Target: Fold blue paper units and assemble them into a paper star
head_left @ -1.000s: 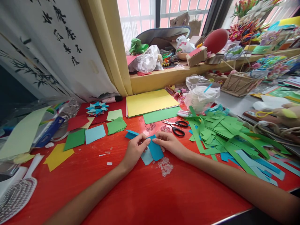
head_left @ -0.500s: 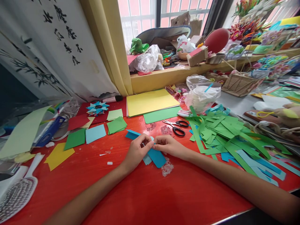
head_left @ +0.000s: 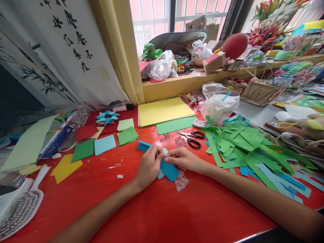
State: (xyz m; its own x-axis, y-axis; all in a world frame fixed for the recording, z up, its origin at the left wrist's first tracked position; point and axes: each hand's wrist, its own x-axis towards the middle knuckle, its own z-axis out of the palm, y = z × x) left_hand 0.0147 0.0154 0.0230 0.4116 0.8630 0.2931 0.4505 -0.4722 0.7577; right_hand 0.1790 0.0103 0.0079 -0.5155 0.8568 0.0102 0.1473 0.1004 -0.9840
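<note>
Fingers (head_left: pixel 157 157) of the left hand (head_left: pixel 149 166) and the right hand (head_left: pixel 182 158) pinch a folded blue paper (head_left: pixel 169 169) between them, low over the red surface (head_left: pixel 157 209); black-handled scissors (head_left: pixel 192 138) lie just beyond; green paper strips (head_left: pixel 243 145) pile to the right.

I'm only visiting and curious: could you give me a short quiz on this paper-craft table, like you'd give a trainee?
1. True or false: the left hand and the right hand both pinch the blue paper.
2. Which lies nearest the right hand? A scissors, B hairbrush, C yellow sheets.
3. Fill in: the heap of cut strips right of the scissors is mostly ____.
Key: 1 true; 2 A; 3 green.
</note>
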